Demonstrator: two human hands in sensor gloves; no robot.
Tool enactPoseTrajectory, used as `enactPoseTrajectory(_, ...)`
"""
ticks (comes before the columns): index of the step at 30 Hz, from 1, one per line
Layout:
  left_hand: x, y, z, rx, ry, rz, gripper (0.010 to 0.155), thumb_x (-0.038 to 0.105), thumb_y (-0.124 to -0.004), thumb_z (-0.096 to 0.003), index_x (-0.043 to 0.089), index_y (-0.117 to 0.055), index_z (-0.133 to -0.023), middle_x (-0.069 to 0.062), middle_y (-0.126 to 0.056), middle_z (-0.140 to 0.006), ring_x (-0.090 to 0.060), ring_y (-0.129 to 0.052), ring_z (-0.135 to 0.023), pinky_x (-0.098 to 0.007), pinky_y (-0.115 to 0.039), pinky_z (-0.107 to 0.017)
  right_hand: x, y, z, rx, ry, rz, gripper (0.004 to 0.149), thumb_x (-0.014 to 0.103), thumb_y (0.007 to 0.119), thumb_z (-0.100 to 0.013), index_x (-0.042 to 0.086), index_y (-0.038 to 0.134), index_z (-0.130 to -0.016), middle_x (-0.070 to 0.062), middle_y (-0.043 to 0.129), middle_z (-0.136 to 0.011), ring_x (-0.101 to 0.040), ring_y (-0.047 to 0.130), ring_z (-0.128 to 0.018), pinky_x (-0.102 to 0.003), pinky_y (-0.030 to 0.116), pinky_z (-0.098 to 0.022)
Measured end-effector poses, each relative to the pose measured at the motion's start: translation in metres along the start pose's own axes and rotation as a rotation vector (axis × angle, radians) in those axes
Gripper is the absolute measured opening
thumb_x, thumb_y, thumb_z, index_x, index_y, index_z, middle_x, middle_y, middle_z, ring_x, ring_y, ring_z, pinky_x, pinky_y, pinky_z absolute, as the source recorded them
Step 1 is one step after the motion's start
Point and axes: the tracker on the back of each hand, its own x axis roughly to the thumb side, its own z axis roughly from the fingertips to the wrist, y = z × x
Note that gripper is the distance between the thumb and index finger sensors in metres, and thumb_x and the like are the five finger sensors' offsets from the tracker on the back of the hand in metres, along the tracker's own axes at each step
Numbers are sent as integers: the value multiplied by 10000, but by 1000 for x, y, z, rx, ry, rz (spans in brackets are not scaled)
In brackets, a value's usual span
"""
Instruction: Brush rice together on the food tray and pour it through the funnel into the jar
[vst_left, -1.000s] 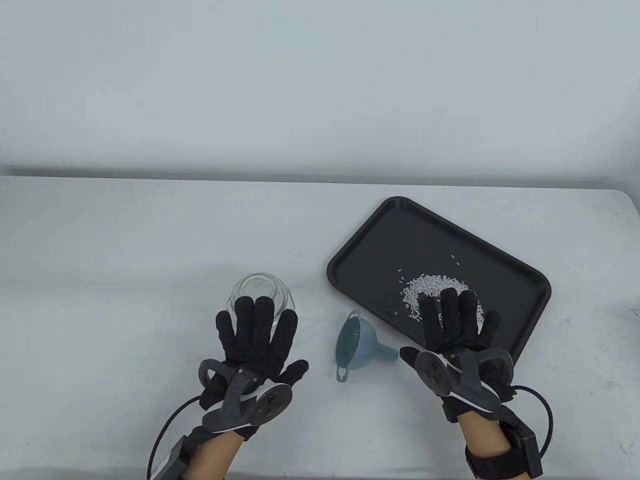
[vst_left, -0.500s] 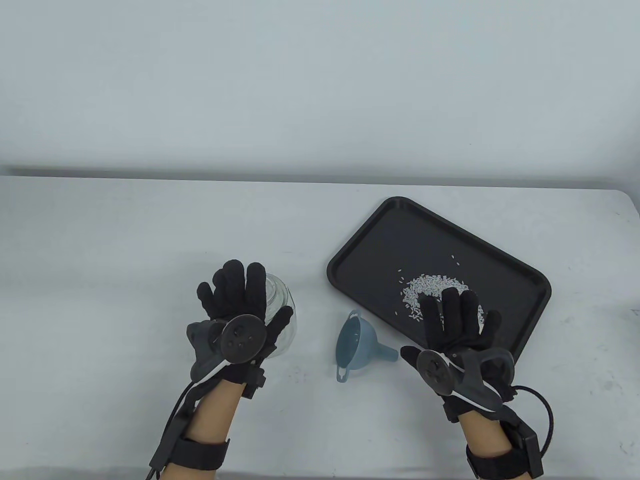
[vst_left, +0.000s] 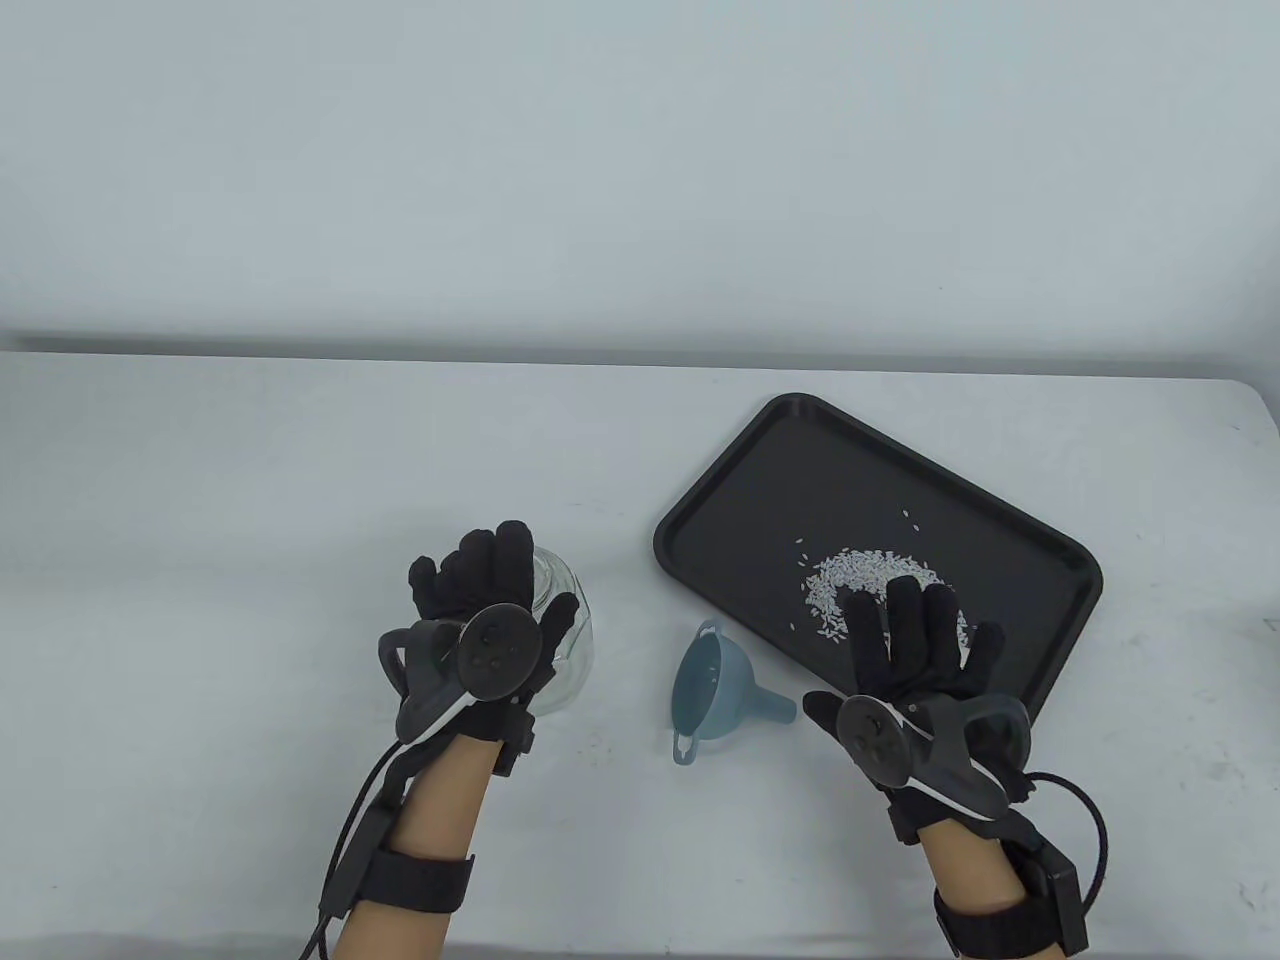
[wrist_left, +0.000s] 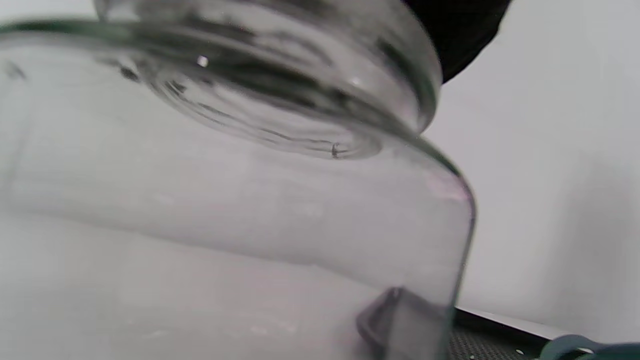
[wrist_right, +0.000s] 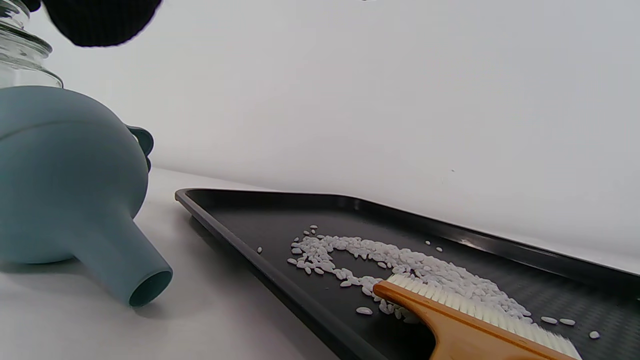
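A clear glass jar (vst_left: 552, 575) (wrist_left: 250, 225) stands left of centre. My left hand (vst_left: 520, 582) wraps round it, fingers curled over its far left side and thumb on its right side. A blue-grey funnel (vst_left: 715, 690) (wrist_right: 65, 185) lies on its side between the jar and the black food tray (vst_left: 760, 480) (wrist_right: 250, 215). White rice (vst_left: 860, 570) (wrist_right: 400, 260) forms a loose heap on the tray. My right hand (vst_left: 905, 650) hovers flat over the heap's near side, fingers straight and spread. Under it a wooden-handled brush (wrist_right: 450, 320) lies on the tray, bristles against the rice; the table view hides it.
A few stray grains (vst_left: 908, 516) lie beyond the heap. The white table (vst_left: 250, 500) stretches left and back to a pale wall. The tray sits at an angle, its near right corner close to my right wrist.
My left hand has turned from lying flat above the jar to curling round its side, wrist further forward. The right hand, tray, rice and funnel have stayed put.
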Motion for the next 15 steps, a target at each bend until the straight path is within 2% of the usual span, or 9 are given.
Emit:
enactPoseTrajectory(11,-2,3,-5,35,-13,24,802,455,-747,-510,11,-446,-1107,-417,-583,-956,-664,-685,-766,-803,-372,-652,-1,0,0,-6,5,-5,925,647,559,-485,78,139,-1082,-326,137,-1116,-659,233,-1004,-838,161,-536)
enactPoseTrajectory(15,-1,11,-3,90,-31,42,803,453,-734,-514,16,-423,-1111,-417,-566,-964,-661,-675,-779,-801,-366,-655,-2,0,0,-11,7,-11,925,647,559,-485,78,140,-1082,-326,137,-1116,-662,232,-1003,-839,161,-536)
